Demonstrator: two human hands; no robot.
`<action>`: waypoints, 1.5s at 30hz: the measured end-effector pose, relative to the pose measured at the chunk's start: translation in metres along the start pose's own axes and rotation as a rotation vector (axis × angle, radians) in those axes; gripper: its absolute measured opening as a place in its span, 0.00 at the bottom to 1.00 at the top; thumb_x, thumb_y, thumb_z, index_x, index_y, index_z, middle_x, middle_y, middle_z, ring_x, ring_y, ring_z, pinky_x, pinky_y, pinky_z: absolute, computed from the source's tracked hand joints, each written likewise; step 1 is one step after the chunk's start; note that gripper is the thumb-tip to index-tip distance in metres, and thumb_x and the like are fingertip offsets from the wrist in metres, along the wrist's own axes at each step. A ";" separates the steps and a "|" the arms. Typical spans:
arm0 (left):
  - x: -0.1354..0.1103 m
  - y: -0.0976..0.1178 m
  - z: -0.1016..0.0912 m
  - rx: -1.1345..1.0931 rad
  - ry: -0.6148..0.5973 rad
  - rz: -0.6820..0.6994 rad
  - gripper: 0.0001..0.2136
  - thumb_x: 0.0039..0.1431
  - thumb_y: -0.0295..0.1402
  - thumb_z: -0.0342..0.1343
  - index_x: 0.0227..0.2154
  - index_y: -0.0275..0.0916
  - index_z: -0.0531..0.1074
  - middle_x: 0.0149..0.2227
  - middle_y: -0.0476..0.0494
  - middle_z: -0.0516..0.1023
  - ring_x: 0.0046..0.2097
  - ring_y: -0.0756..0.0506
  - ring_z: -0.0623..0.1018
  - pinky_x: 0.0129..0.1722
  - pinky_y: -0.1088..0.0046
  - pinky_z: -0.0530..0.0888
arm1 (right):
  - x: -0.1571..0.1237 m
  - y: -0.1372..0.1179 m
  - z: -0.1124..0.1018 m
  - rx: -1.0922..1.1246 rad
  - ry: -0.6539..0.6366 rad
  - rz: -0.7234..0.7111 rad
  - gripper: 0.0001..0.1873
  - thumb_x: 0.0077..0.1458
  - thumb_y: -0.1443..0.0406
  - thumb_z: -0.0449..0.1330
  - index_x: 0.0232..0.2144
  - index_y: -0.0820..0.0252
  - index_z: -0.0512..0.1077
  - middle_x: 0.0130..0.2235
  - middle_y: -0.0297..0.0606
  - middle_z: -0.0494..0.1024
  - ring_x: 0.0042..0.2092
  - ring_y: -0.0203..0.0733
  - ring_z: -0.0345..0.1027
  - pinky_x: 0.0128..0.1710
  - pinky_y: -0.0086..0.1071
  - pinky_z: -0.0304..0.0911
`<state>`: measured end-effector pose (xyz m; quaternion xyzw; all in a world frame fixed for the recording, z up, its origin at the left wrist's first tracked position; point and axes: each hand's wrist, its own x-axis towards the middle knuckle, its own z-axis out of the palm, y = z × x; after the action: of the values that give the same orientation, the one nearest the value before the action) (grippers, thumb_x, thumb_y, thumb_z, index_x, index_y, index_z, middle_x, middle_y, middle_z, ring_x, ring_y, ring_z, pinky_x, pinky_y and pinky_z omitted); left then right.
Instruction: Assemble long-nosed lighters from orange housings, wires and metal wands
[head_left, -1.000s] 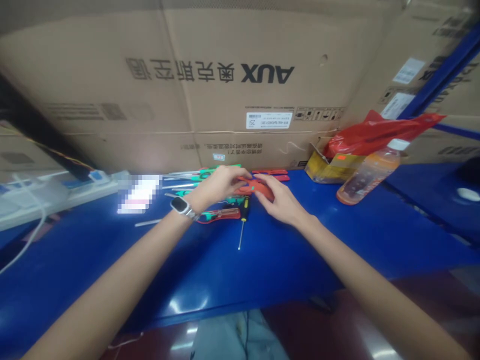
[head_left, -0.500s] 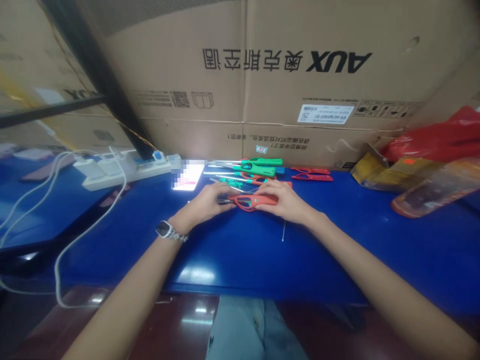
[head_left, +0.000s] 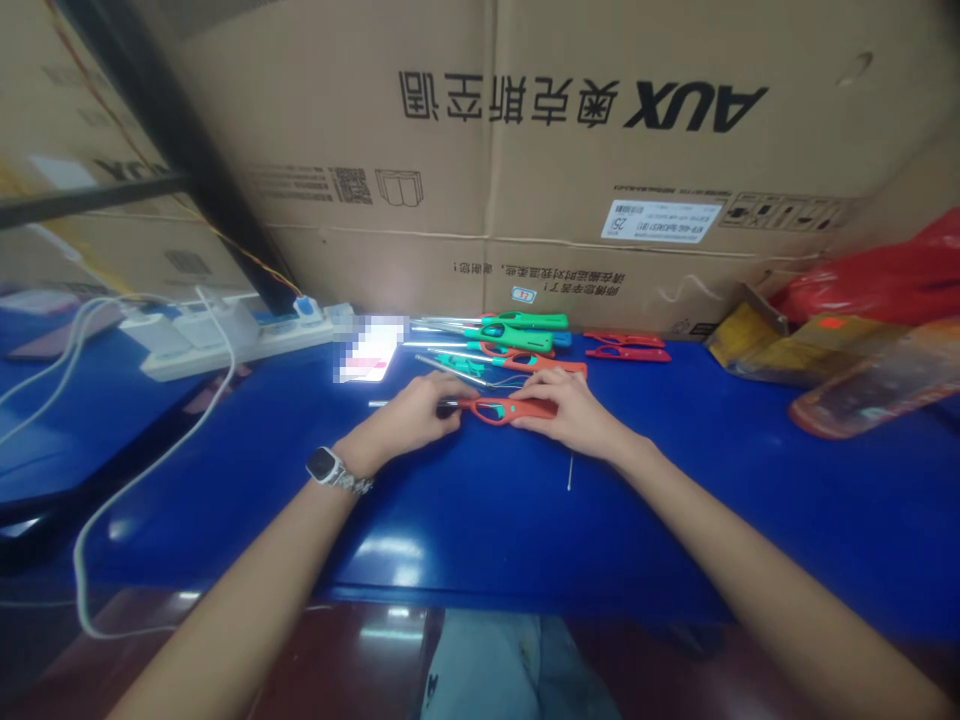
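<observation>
An orange-red long-nosed lighter (head_left: 499,409) with a green trigger lies level between my two hands, just above or on the blue table. My left hand (head_left: 421,412) is closed round its metal barrel, whose tip pokes out on the left. The handle end is gripped by my right hand (head_left: 566,405), fingers on top and thumb at the near side. Right behind them lies a pile of green and orange lighters (head_left: 517,338) with their metal barrels to the left. Two red handle shells (head_left: 626,347) rest to the right of the pile.
A lit phone (head_left: 375,350) and a white power strip (head_left: 247,340) with cables lie at the left. A large cardboard box (head_left: 487,150) walls off the back. On the right are an opened yellow carton (head_left: 787,345), a red bag (head_left: 877,270) and a clear container (head_left: 870,385).
The view has shifted slightly. Both hands keep hold of the lighter, and more of its metal barrel tip now shows left of my left hand.
</observation>
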<state>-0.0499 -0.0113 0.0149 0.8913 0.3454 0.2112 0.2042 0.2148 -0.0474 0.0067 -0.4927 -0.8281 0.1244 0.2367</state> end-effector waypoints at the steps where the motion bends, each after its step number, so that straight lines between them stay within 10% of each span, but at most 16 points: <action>1: 0.000 0.001 0.000 0.006 0.003 -0.005 0.16 0.55 0.26 0.55 0.47 0.41 0.77 0.47 0.44 0.80 0.48 0.44 0.77 0.51 0.66 0.74 | 0.000 0.001 0.001 0.000 -0.003 0.009 0.16 0.54 0.56 0.69 0.45 0.48 0.79 0.48 0.40 0.77 0.53 0.52 0.68 0.55 0.51 0.56; 9: 0.008 0.012 0.012 0.082 0.031 -0.039 0.18 0.58 0.50 0.61 0.43 0.42 0.78 0.43 0.42 0.78 0.44 0.41 0.77 0.45 0.63 0.74 | 0.005 -0.002 0.000 0.026 -0.023 0.050 0.16 0.53 0.58 0.70 0.45 0.51 0.80 0.44 0.40 0.77 0.49 0.50 0.69 0.52 0.49 0.57; 31: 0.025 0.016 -0.010 0.048 -0.044 0.055 0.14 0.60 0.33 0.56 0.48 0.39 0.76 0.46 0.42 0.81 0.44 0.42 0.80 0.46 0.65 0.76 | 0.002 0.003 -0.006 0.151 0.098 -0.160 0.14 0.57 0.58 0.66 0.46 0.51 0.78 0.45 0.39 0.80 0.48 0.47 0.73 0.52 0.45 0.66; 39: 0.032 0.002 -0.016 -0.059 0.110 -0.069 0.11 0.57 0.25 0.53 0.41 0.36 0.77 0.42 0.42 0.82 0.43 0.44 0.80 0.43 0.67 0.77 | -0.008 0.012 -0.026 0.162 0.224 0.026 0.13 0.57 0.58 0.65 0.44 0.53 0.80 0.43 0.40 0.80 0.44 0.46 0.74 0.47 0.42 0.68; 45: 0.028 0.002 0.002 -0.122 -0.042 0.082 0.07 0.60 0.35 0.60 0.39 0.38 0.79 0.38 0.43 0.82 0.38 0.45 0.80 0.42 0.67 0.76 | -0.008 0.005 -0.014 0.119 0.258 0.095 0.12 0.57 0.59 0.65 0.43 0.54 0.79 0.45 0.39 0.82 0.45 0.47 0.76 0.48 0.42 0.68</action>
<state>-0.0286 0.0064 0.0211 0.8948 0.2908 0.2211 0.2565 0.2287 -0.0526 0.0140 -0.5284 -0.7576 0.1200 0.3639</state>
